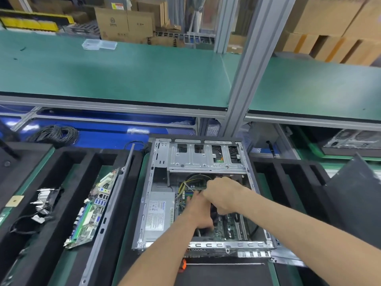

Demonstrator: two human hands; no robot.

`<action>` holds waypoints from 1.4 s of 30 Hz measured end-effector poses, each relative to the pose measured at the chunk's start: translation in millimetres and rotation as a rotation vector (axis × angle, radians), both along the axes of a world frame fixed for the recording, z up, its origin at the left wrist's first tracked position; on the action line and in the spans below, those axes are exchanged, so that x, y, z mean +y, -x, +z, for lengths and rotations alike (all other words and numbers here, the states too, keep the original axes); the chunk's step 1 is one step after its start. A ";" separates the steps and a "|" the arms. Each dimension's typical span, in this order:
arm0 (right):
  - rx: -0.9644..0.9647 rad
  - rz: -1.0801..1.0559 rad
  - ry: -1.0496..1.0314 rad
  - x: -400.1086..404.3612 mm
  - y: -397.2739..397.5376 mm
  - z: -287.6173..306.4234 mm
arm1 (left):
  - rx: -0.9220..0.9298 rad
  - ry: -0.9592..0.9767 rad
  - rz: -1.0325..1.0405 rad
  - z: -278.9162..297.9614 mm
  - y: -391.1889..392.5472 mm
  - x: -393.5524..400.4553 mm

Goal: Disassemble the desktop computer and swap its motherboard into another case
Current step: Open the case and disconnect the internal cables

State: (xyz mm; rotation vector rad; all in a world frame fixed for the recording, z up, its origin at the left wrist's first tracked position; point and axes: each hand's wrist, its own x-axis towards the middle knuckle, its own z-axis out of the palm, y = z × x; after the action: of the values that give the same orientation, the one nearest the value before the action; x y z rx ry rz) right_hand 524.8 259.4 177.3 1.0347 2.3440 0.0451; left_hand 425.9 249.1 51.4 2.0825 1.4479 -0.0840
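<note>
Head view: power supply (158, 211) label (unreadable).

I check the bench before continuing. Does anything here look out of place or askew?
Yes. A loose motherboard stands tilted on edge in the black foam tray, left of the open case, not lying flat. Both hands, left and right, are inside the case.
</note>
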 end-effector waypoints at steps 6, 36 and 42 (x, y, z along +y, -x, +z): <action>0.156 -0.223 0.038 19.1 -19.7 12.7 | 0.034 -0.046 -0.021 1.4 1.8 0.1; -0.165 0.317 -0.060 2.0 -7.4 3.5 | 0.084 -0.003 -0.042 -0.6 -1.4 1.3; -0.091 0.062 -0.098 14.0 -42.2 8.6 | 0.175 -0.096 -0.118 1.1 0.4 1.4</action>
State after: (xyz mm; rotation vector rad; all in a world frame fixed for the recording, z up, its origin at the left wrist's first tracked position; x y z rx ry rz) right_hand 567.1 273.5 185.9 0.9851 2.3095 0.2285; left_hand 425.5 250.5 52.5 2.2865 1.4537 -0.2540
